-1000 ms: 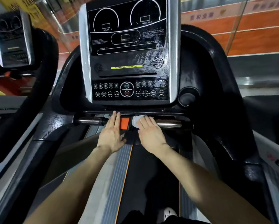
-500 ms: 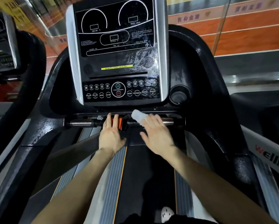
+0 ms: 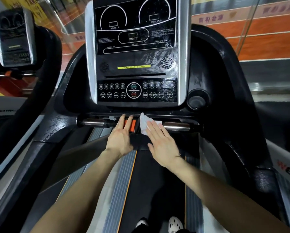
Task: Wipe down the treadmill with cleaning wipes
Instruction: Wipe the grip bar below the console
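The treadmill's black console (image 3: 135,52) with silver side trims stands straight ahead, its screen streaked with moisture. Below it runs a crossbar with chrome grips (image 3: 176,126) and an orange safety key (image 3: 132,125) in the middle. My left hand (image 3: 121,137) lies flat with straight fingers on the bar, partly over the orange key. My right hand (image 3: 161,142) presses a crumpled white wipe (image 3: 143,124) against the bar just right of the key with flat fingers. The wipe sticks out above and left of my fingertips.
A round cup holder (image 3: 197,100) sits right of the console. Black side arms (image 3: 238,115) curve down on both sides. The belt (image 3: 149,179) runs beneath my arms, with my shoes (image 3: 174,223) at the bottom. Another treadmill's console (image 3: 14,37) stands to the left.
My right hand has drawn the wipe a little leftward along the bar, so more of the wipe shows. My left hand stays on the orange key. The view has shifted slightly.
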`<state>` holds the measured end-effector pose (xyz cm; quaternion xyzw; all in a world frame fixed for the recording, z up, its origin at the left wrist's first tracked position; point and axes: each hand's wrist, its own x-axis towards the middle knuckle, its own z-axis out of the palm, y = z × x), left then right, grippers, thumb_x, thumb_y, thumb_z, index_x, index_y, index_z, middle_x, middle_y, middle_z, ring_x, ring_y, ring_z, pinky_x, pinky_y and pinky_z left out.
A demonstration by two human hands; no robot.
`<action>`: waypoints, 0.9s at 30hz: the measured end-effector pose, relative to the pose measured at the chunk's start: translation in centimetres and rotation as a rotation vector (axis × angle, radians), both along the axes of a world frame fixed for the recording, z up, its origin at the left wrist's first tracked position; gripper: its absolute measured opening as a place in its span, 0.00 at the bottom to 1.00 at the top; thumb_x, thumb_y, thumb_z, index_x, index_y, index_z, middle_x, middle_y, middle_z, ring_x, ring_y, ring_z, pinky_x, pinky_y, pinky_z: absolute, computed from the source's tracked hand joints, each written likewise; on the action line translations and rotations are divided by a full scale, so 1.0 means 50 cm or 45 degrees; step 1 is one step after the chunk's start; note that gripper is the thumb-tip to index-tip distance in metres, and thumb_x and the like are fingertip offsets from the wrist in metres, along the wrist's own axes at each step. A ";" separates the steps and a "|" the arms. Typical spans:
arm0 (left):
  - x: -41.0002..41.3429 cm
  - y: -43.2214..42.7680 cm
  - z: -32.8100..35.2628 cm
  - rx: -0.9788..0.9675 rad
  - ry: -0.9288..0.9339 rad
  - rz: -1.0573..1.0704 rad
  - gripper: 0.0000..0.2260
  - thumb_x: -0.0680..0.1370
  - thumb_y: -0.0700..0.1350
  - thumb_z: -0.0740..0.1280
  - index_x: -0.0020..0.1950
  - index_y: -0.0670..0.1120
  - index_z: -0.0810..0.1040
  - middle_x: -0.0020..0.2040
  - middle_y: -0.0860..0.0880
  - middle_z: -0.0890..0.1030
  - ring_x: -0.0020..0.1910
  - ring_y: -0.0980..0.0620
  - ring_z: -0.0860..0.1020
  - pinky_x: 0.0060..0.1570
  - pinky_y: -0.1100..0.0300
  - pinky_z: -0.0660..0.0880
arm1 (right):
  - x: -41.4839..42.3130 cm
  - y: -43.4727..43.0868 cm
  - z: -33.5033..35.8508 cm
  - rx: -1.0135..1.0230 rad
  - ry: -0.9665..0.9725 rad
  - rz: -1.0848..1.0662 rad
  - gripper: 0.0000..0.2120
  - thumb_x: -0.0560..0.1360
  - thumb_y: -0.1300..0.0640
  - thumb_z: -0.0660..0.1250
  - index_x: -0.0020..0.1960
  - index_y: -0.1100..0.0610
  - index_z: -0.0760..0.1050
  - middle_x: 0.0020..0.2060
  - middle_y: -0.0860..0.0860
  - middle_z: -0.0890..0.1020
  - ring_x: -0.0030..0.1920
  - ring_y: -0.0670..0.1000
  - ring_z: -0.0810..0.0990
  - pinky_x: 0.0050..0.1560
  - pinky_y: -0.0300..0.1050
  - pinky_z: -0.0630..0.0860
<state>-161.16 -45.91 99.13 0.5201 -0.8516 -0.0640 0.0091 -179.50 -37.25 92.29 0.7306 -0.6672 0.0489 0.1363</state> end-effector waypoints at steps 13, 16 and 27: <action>-0.014 0.006 -0.002 -0.042 -0.007 0.070 0.58 0.69 0.45 0.79 0.88 0.51 0.44 0.88 0.44 0.42 0.86 0.42 0.56 0.82 0.50 0.63 | -0.135 0.020 0.019 -0.096 -0.167 -0.154 0.27 0.80 0.64 0.53 0.78 0.67 0.68 0.74 0.65 0.74 0.75 0.65 0.73 0.82 0.60 0.63; -0.018 0.005 -0.017 -0.086 -0.023 0.095 0.58 0.68 0.49 0.78 0.88 0.49 0.43 0.88 0.42 0.43 0.87 0.40 0.53 0.83 0.49 0.60 | -0.129 0.041 0.021 -0.124 -0.306 -0.266 0.30 0.83 0.51 0.62 0.79 0.66 0.66 0.77 0.65 0.69 0.78 0.66 0.68 0.82 0.61 0.60; -0.033 0.003 -0.018 -0.092 -0.052 0.138 0.57 0.70 0.57 0.79 0.88 0.48 0.47 0.88 0.39 0.48 0.86 0.38 0.56 0.83 0.47 0.61 | -0.163 0.094 0.007 -0.131 -0.277 -0.526 0.35 0.84 0.43 0.60 0.81 0.66 0.64 0.76 0.66 0.70 0.77 0.67 0.67 0.83 0.61 0.54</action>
